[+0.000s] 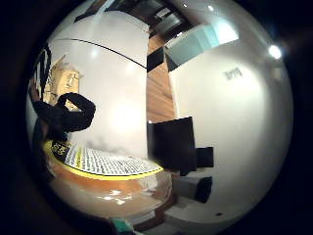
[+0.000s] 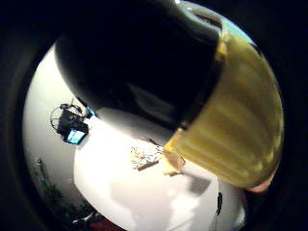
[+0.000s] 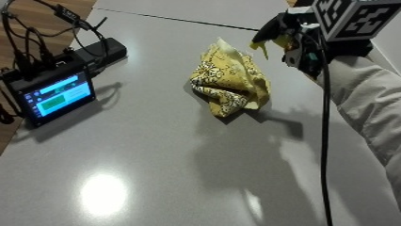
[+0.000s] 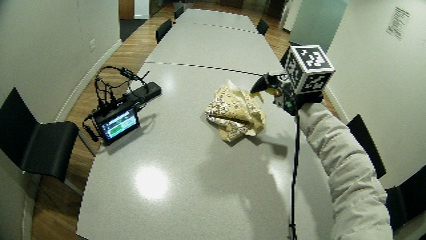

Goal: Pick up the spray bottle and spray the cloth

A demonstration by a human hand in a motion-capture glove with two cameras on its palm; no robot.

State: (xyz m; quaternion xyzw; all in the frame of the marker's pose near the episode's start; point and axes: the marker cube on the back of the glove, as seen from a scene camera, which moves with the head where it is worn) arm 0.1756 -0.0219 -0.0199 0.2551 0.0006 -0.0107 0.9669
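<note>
The spray bottle (image 3: 270, 34) is held up off the grey table (image 3: 156, 165) in the gloved right hand (image 3: 307, 47), whose fingers are curled round it; the black and yellow spray head is seen pointing toward the cloth (image 3: 230, 80). The cloth, yellow with a dark flower print, lies crumpled in a heap on the table, just below and in front of the nozzle, not touched by bottle or hand. In the thumb side palm view the yellow ribbed part of the bottle (image 2: 231, 125) fills much of the picture, with the cloth (image 2: 144, 155) small on the table beyond. In the little finger side palm view a printed label and amber body (image 1: 107, 166) are seen close to the palm. Whether a finger is already laid on the trigger cannot be told. The step in hand is judged to be aiming and spraying. For a good result, the nozzle should be kept tipped down at the middle of the heap and held near it, so that mist is caught by the fabric and not by the bare table or the small screen unit (image 3: 53, 94) at the far side. The bottle should be kept steady while the trigger is squeezed.
</note>
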